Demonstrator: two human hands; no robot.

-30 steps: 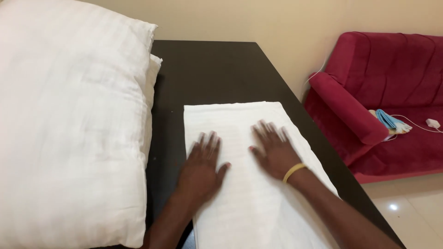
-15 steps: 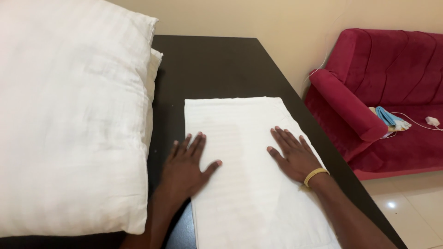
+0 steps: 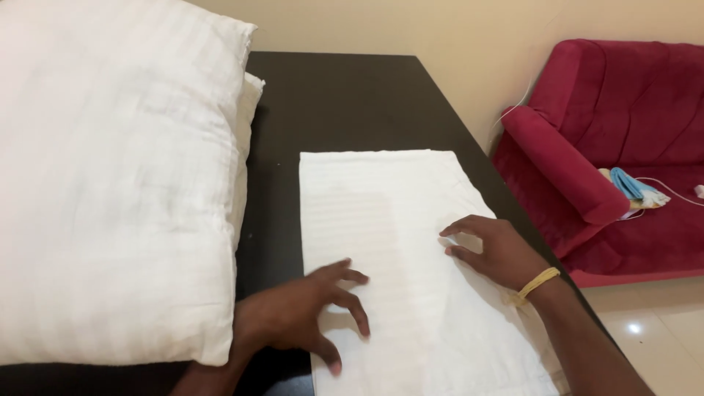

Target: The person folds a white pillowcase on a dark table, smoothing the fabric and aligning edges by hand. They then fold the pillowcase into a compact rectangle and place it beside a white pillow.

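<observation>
Fingers (image 3: 352, 304) once flat now curl loosely apart as both hands slide down the white cloth (image 3: 396, 242).

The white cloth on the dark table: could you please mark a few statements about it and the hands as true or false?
1. Both hands rest on the white cloth. True.
2. The right hand wears a yellow band at the wrist. True.
3. The pillow lies on the cloth. False: it sits beside it, to the left, on the table.
4. The left hand holds the cloth lifted. False: the cloth lies flat.
</observation>
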